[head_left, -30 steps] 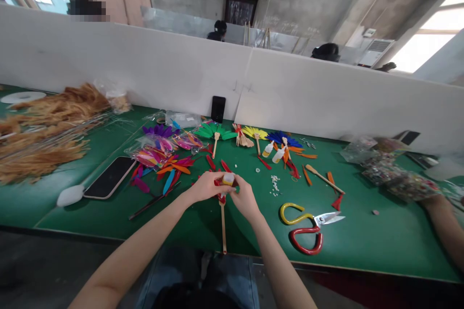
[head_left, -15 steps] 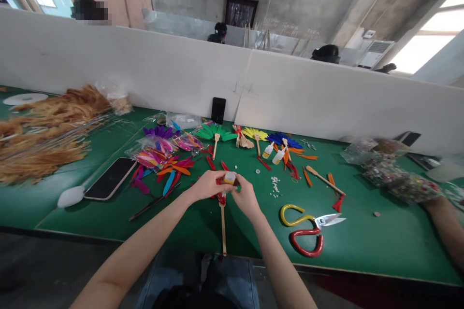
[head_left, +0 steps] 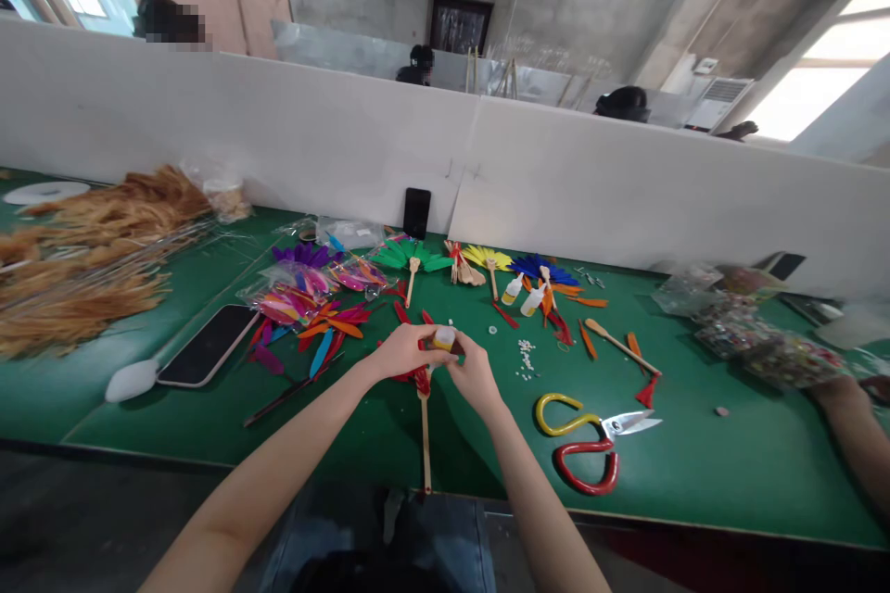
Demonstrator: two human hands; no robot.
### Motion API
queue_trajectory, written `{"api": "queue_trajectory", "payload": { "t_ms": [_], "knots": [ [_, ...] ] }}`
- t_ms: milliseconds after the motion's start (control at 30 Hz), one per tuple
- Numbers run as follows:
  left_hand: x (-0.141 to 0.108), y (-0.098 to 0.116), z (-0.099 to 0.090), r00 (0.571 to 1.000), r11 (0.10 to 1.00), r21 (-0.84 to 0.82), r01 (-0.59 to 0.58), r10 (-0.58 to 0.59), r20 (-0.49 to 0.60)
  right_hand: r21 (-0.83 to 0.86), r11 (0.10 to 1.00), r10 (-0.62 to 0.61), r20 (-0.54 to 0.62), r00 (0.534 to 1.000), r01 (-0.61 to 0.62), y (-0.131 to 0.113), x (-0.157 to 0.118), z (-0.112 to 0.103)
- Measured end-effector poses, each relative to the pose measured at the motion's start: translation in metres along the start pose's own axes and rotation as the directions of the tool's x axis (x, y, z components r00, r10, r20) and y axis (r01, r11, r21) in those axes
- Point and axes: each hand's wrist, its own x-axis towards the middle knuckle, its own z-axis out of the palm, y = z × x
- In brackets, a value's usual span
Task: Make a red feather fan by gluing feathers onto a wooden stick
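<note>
A small bottle with a yellow label [head_left: 443, 339] is held between my two hands, above a red feather fan. My left hand [head_left: 404, 352] has its fingers wrapped round the bottle from the left. My right hand [head_left: 473, 374] closes on it from the right, its fingertips partly hidden. Under the hands lies the red fan, its pale wooden handle [head_left: 426, 445] pointing toward the table's front edge. Small white beads [head_left: 526, 358] are scattered to the right of my right hand. Two white glue bottles [head_left: 513, 289] lie farther back.
Large scissors [head_left: 604, 435] lie open at the right. Green [head_left: 413, 258], yellow [head_left: 489, 258] and blue [head_left: 549, 270] fans line the back. Loose feathers, a phone [head_left: 209, 345] and dried grass [head_left: 125, 213] are at the left. Another person's arm [head_left: 852, 435] reaches in by plastic bags.
The bottle has tilted and shifted slightly right between my hands. At the right edge, more of the other person's hand shows.
</note>
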Motion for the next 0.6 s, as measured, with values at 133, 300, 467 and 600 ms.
{"api": "queue_trajectory", "payload": {
  "t_ms": [133, 300, 467, 600],
  "knots": [
    [0.002, 0.001, -0.001, 1.000, 1.000, 0.021, -0.014, 0.014, 0.007, -0.001, 1.000, -0.002, -0.013, 1.000, 0.002, 0.001, 0.001, 0.000],
    [0.002, 0.003, -0.003, 1.000, 0.999, 0.048, 0.009, -0.008, -0.006, -0.021, 1.000, 0.000, -0.017, 1.000, 0.000, 0.000, 0.002, 0.000],
    [-0.003, 0.005, -0.007, 1.000, 0.999, 0.049, 0.011, -0.011, -0.007, 0.011, 1.000, -0.001, 0.000, 1.000, 0.001, -0.009, 0.002, 0.000],
    [-0.010, 0.004, -0.009, 0.999, 0.997, 0.058, 0.048, -0.047, -0.004, 0.019, 1.000, 0.011, 0.028, 1.000, -0.011, -0.012, 0.000, 0.004]
  ]
}}
